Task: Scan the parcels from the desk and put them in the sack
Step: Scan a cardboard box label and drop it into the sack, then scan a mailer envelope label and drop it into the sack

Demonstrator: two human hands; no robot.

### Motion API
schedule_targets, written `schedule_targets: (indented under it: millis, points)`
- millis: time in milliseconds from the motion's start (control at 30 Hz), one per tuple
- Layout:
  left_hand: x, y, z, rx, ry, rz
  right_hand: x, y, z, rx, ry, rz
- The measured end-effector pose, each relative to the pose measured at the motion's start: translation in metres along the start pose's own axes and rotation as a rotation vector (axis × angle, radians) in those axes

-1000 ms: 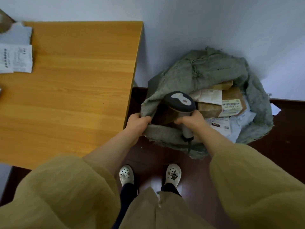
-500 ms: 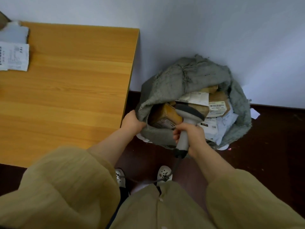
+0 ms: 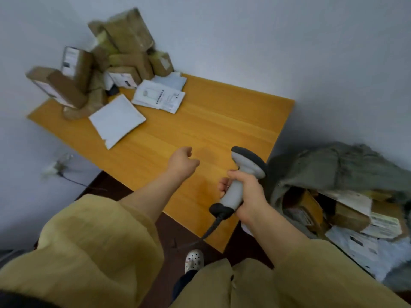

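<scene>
Left hand [image 3: 182, 162] reaches empty, fingers loose, toward the parcels [image 3: 100, 63]. Right hand [image 3: 248, 193] grips the scanner [image 3: 246, 162]. Next, likely: grab one, scan it.

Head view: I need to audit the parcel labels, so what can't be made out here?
- Parcel pile on the desk, head view: motion blur makes the label print unreadable, and the front boxes hide those behind.
- Sack, head view: cut off by the right edge, and its folded cloth covers some of the parcels inside.
- Scanner cable, head view: its far end drops out of sight below the desk's near edge.
</scene>
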State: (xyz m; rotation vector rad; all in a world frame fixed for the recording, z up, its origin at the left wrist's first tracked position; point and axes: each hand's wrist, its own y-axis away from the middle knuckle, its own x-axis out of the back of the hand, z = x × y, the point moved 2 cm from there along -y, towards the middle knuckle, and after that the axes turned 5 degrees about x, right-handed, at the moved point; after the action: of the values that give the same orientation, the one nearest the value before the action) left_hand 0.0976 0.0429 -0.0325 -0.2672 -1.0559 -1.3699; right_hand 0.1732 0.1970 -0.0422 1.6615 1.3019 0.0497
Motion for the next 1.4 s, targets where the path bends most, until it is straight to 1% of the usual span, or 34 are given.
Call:
schedule_targets:
  millis: [233,333,400,467,600,733,833,900,1000,1033,1100,1200,1233,1300,1400]
  points:
    - [0.116,-0.049,-0.082,0.123,0.123,0.173,-0.126,-0.033,0.019,-0.023,0.037,-0.156]
    - [0.154,-0.091,-0.114,0.166,0.173,0.224,-0.177,-0.062,0.026,-0.001,0.067,-0.175]
    - [0.171,-0.127,-0.135,0.176,0.147,0.221,-0.212,-0.087,0.032,0.024,0.092,-0.157]
    - [0.184,-0.17,-0.153,0.158,0.093,0.202,-0.246,-0.115,0.038,0.051,0.106,-0.114]
    - [0.196,-0.245,-0.181,0.12,-0.17,0.149,-0.301,-0.166,0.054,0.062,0.141,-0.001]
    - [0.189,-0.303,-0.189,0.009,-0.271,0.099,-0.331,-0.203,0.063,0.096,0.195,0.078]
    - [0.176,-0.327,-0.192,-0.123,-0.449,0.156,-0.339,-0.22,0.066,0.127,0.245,0.13]
    - [0.173,-0.334,-0.191,-0.167,-0.547,0.188,-0.341,-0.226,0.067,0.128,0.257,0.145]
    - [0.178,-0.333,-0.183,-0.237,-0.583,0.148,-0.343,-0.227,0.068,0.125,0.266,0.151]
    - [0.183,-0.33,-0.181,-0.274,-0.561,0.146,-0.343,-0.226,0.067,0.13,0.269,0.151]
    - [0.201,-0.32,-0.176,-0.346,-0.47,0.203,-0.342,-0.219,0.065,0.139,0.273,0.134]
    - [0.236,-0.296,-0.168,-0.451,-0.193,0.398,-0.336,-0.199,0.06,0.156,0.278,0.096]
    - [0.247,-0.285,-0.165,-0.46,-0.094,0.46,-0.332,-0.191,0.057,0.162,0.281,0.085]
    - [0.266,-0.26,-0.157,-0.405,0.104,0.537,-0.321,-0.174,0.05,0.183,0.289,0.057]
    - [0.278,-0.219,-0.145,-0.254,0.453,0.565,-0.297,-0.146,0.04,0.228,0.309,0.008]
